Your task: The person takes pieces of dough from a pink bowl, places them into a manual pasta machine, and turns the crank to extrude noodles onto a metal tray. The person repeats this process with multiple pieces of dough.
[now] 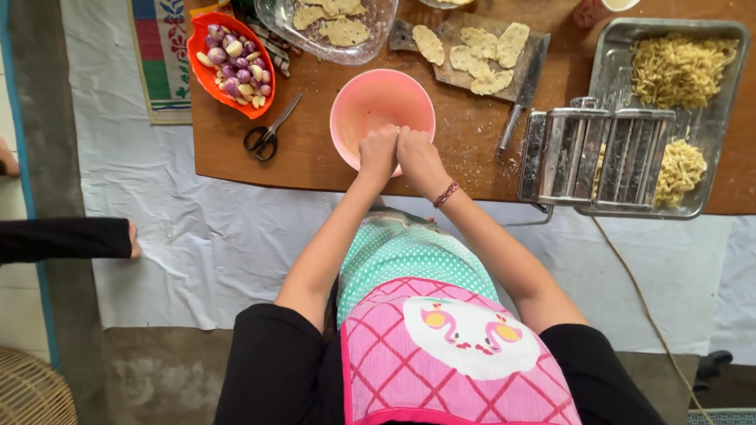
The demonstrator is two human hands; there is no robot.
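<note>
We look straight down on a low brown wooden surface [315,157] set over a crumpled white sheet [220,236] on a grey floor. Our left hand [379,151] and right hand [417,155] press together, knuckles touching, over the near rim of a pink bowl [370,102]; fingers on both curl inward, and we cannot tell whether anything is gripped between them. Left of the bowl lie black scissors [266,135], and beyond them an orange dish of shallots and garlic [232,63]. Behind the bowl sit a clear bowl of flat dough pieces [331,27] and a cutting board [480,51] with more, a knife [524,90] beside it. To the right, a metal pasta machine [598,153] rests on a steel tray of noodles [681,71]. Another person's black sleeve [63,238] enters from the left edge.
</note>
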